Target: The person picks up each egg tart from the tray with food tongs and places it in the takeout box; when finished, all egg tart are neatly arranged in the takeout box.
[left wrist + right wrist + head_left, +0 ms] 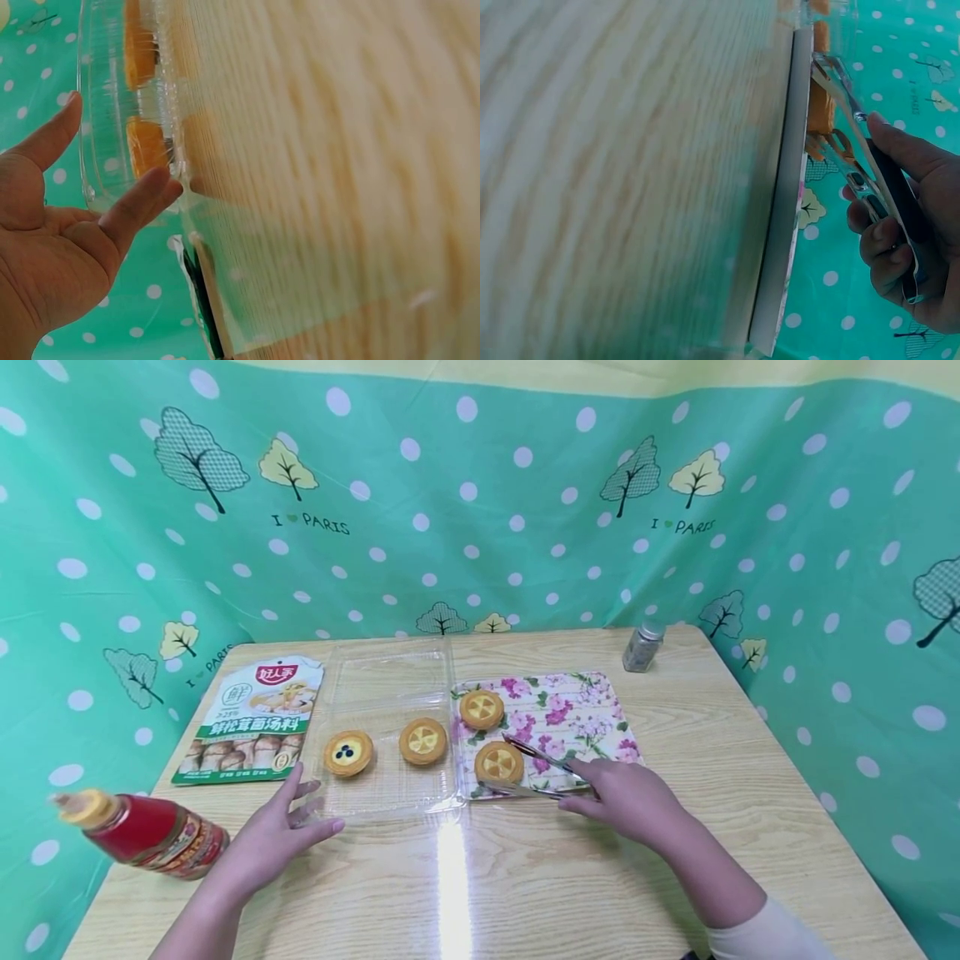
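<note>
Below the frame's centre, a tart (pixel 498 766) lies between the arms of the tongs (pixel 542 756), pointing left from the nearer right hand (pixel 630 797) gripping them, while at lower left the left hand (pixel 272 833) spreads beside the box (pixel 384 790)

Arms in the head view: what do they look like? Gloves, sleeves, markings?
Ungloved human left grip, bare left forearm, no sleeve in view. Ungloved human right grip, bare right forearm running into a plain off-white cloth sleeve. No markings visible.
</note>
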Motion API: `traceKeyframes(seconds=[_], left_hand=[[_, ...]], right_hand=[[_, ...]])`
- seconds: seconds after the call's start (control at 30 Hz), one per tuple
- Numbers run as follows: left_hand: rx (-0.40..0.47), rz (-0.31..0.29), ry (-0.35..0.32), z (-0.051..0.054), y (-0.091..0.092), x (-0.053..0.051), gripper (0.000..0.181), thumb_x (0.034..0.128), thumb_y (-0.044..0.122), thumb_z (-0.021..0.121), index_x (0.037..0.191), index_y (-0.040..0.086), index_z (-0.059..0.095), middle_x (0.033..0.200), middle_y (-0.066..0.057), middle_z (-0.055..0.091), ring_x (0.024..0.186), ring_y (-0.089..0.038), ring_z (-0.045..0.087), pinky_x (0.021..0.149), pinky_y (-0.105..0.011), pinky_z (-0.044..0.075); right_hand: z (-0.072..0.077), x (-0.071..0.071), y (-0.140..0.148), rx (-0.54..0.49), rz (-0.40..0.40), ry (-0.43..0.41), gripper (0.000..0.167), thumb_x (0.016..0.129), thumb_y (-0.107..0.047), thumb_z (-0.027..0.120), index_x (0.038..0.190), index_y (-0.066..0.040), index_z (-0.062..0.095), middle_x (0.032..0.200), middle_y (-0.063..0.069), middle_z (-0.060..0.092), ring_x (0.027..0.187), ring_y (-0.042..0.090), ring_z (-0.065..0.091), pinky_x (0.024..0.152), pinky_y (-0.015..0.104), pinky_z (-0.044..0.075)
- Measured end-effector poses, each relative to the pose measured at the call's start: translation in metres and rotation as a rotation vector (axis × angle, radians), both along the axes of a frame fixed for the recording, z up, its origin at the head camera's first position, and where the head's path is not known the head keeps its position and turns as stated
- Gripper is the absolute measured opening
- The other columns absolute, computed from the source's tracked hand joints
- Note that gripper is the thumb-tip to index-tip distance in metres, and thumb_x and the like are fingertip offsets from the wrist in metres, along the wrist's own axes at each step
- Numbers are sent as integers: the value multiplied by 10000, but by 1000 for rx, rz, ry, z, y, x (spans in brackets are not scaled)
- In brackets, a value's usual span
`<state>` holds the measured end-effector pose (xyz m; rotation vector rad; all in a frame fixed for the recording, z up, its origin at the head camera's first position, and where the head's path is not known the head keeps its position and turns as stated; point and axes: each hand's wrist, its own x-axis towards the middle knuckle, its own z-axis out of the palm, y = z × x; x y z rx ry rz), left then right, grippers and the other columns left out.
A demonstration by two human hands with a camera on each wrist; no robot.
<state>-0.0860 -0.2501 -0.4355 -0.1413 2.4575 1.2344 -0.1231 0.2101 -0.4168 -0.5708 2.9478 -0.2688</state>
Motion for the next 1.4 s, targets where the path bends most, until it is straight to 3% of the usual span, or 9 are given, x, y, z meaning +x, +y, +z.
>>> traceKeyframes(seconds=[0.23,0.43,0.97,1.4], left_hand=[[1,0,-4,-1,0,0,1214,838,537,718,1552,160,-189,1597,-232,224,1398,-414,368,1013,-500,493],[-2,-3,2,0,0,-1,1212,839,539,715,1553,157,-187,1597,-231,224,1396,-413,372,1012,-499,495],[-1,-3,17,1,1,0,1205,844,524,718,1555,153,-181,1594,-232,233,1389,-416,382,1017,-505,487],[-7,-6,22,0,0,0,1204,844,526,717,1555,146,-177,1590,-242,235,1387,-424,381,1018,-510,485]], right_hand=[[-4,0,-1,-3,19,20,634,885,-568,634,1337,-122,623,1185,105,709,1054,278,691,866,474,572],[-5,2,-3,-12,32,32,634,896,-546,630,1355,-109,604,1205,141,695,1074,310,682,883,489,566],[-7,-2,1,30,111,141,584,896,-546,630,1293,-119,655,1083,95,743,932,243,726,769,422,602],[1,-8,-2,15,113,191,556,901,-553,625,1281,-150,670,1096,84,741,937,252,725,782,441,599]])
